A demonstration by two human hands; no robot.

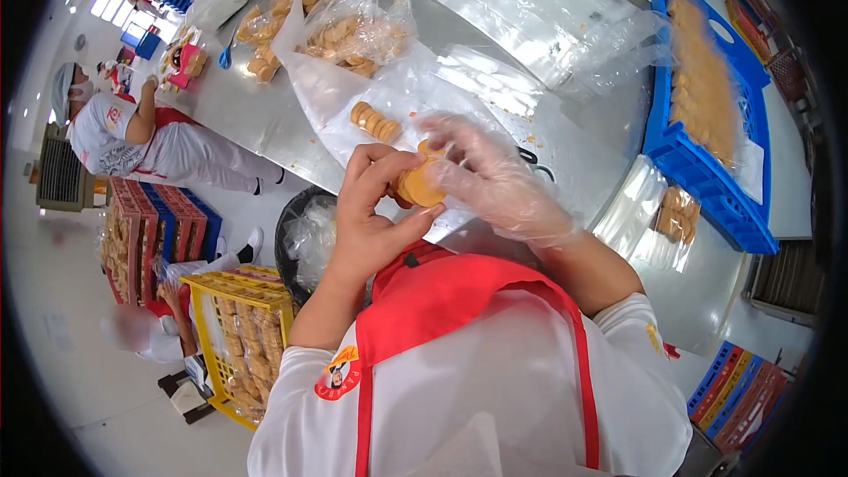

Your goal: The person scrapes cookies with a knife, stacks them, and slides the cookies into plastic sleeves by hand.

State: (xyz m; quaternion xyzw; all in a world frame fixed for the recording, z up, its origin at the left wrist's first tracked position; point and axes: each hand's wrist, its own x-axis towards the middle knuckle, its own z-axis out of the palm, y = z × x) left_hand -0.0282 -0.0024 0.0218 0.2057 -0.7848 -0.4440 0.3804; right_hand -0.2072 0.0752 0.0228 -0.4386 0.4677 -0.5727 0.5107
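My left hand (375,203), bare, has its thumb and fingers closed around a short stack of round golden cookies (418,181). My right hand (495,172), in a clear plastic glove, presses its fingers against the same stack from the other side. Just beyond lies a row of several cookies (375,122) on a white plastic sheet (331,115). Black-handled scissors (528,155) are partly hidden behind the gloved hand. Farther up the sheet sits an open clear bag of cookies (353,40).
A blue crate (658,124) with rows of cookies stands at the right. Flat clear bags (530,9) lie on the metal table (243,115). A lined bin (309,234) and a yellow crate (238,283) are at my left. Co-workers (132,128) work along the left side.
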